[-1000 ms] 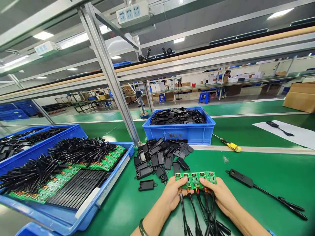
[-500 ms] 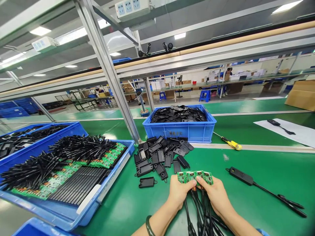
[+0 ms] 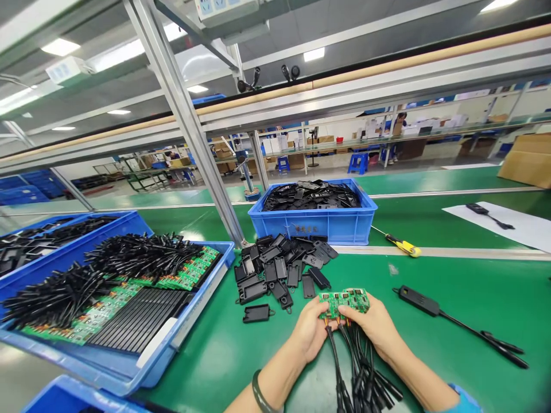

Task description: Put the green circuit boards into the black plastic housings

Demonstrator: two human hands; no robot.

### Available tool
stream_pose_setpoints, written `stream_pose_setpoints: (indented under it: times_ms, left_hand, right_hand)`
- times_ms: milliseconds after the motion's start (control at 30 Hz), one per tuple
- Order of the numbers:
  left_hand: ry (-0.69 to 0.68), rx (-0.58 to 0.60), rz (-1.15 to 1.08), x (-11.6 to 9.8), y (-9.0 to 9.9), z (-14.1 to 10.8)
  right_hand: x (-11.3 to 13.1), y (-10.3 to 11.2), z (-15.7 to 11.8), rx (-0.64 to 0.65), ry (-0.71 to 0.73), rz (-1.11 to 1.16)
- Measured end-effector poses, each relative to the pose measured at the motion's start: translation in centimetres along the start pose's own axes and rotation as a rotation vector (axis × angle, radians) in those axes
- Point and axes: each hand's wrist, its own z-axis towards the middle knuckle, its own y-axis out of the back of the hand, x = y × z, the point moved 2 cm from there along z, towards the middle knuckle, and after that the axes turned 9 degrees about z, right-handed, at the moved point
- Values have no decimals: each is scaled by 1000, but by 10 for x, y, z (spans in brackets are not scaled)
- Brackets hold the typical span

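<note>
Several green circuit boards are held side by side between both hands above the green mat, their black cables hanging toward the near edge. My left hand grips the boards' left end, thumb on top and fingers beneath. On the right end, my right hand is closed with its thumb over the boards. Just beyond and to the left lies a heap of black plastic casings, with one casing apart from it. An assembled black device with a cable rests to the right.
A blue tray of cabled boards stands at the left. Behind the heap is a blue bin of black parts, beside a yellow screwdriver. White paper bearing another device lies far right. A metal post rises behind the tray.
The boards have shifted slightly right and up in the view. My left hand has turned, its thumb now nearer the boards' left end and farther from my right thumb. The view has tilted slightly.
</note>
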Motion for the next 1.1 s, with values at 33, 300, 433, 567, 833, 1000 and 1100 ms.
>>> stream_pose_setpoints:
  times_ms: [33,300,433,567,833,1000,1100]
  left_hand:
    - [-9,5,15,-1,2,0]
    - [-23,2,203,0,2,-2]
    - [-136,-64,422,0,2,-2]
    - [-155,-85,561,0,3,-1]
    - [-261,-234,760,-2,-4,-3]
    - [-375,-157,665,2,-6,-4]
    - [-248,13,430,8,-6,-3]
  right_hand:
    - [0,2,1,-14,-42,78]
    - [5,-1,-4,86,-218,368]
    - [0,-3,-6,132,-146,194]
    - [-4,0,-4,83,-8,-8]
    - [-8,-1,-5,-106,208,-314]
    - [-5,-8,-9,-85,175,24]
    - [-4,-12,-10,-5,103,131]
